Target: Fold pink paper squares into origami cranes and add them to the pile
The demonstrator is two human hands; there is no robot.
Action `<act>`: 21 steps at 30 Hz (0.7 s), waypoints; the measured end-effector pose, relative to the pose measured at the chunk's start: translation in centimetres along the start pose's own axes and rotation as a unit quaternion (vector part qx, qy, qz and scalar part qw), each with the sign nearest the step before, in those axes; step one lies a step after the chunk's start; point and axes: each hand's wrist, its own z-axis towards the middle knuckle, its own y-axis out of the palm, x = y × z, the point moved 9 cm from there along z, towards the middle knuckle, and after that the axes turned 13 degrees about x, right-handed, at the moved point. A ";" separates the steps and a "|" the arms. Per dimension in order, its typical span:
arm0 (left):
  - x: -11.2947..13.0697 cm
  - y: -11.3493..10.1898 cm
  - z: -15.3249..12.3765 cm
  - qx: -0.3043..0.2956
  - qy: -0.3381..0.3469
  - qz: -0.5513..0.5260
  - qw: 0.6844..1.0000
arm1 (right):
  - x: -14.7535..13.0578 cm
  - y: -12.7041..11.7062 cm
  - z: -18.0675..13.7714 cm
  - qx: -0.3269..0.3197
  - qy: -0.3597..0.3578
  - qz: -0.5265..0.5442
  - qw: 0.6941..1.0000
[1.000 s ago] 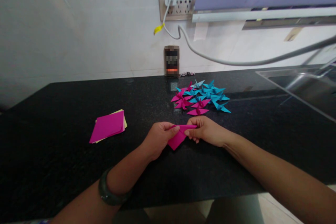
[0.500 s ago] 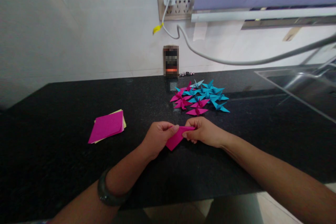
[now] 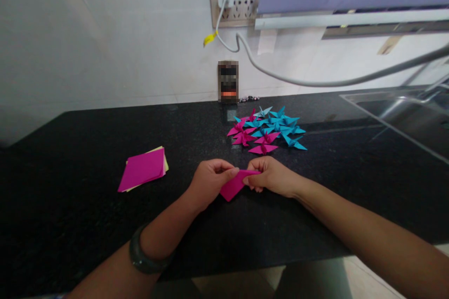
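Between my two hands is a folded sheet of magenta origami paper [image 3: 231,189], one corner pointing down toward me. My left hand [image 3: 210,182] is closed on its left side, thumb lying along the top edge. At the right corner my right hand [image 3: 268,175] pinches the paper between thumb and curled fingers. Just beyond my hands lies a cluster of folded paper cranes, magenta ones [image 3: 264,148] nearer and to the left, blue ones [image 3: 294,142] to the right. A stack of square paper [image 3: 143,168], magenta on top with yellow below, rests to the left.
A phone [image 3: 228,81] with a blurred screen leans on the tiled wall, a beaded strap [image 3: 249,99] beside it. Above, a white cable [image 3: 280,77] runs from a wall socket [image 3: 242,8] to the right. A sink edge [image 3: 393,126] borders the black countertop [image 3: 87,233].
My left hand has shifted very slightly left and up along the paper. My right hand keeps its pinch at the right corner, nearly still.
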 end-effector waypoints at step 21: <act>1.8 -0.3 -0.2 0.007 0.116 0.133 0.984 | -2.4 -0.3 -0.4 -0.031 -0.152 -0.097 0.983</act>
